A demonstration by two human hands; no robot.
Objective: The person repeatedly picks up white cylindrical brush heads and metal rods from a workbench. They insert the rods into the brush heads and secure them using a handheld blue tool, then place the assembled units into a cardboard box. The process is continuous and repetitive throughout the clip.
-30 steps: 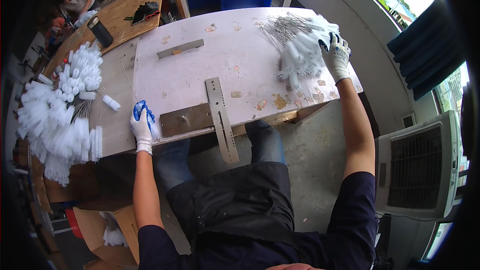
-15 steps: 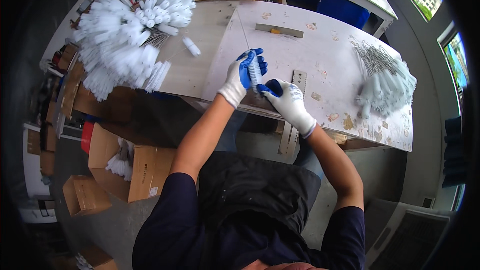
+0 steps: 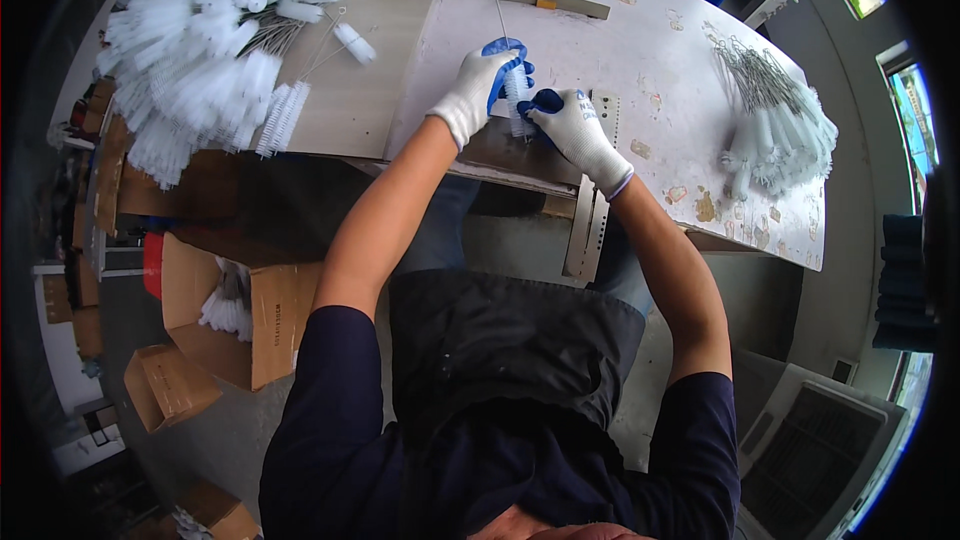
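Both my hands wear white gloves with blue palms. A white-bristled bottle brush (image 3: 516, 90) stands out over the table's front edge, its thin wire stem pointing away from me. My left hand (image 3: 485, 85) is closed around the brush where the bristles meet the stem. At the near end of the bristles, my right hand (image 3: 572, 125) pinches the tip between thumb and fingers. Just right of that hand lies a flat metal strip with holes (image 3: 604, 110), reaching past the table edge.
A large pile of white brushes (image 3: 190, 60) covers the left end, with single brushes (image 3: 354, 43) beside it. Another bundle (image 3: 780, 140) lies at the right. A metal bar (image 3: 575, 6) sits at the back of the table (image 3: 680, 70). Cardboard boxes (image 3: 285, 315) stand on the floor.
The view has tilted, so the table sits higher in the picture. My left hand still holds the brush, and my right hand remains at the bristle tip.
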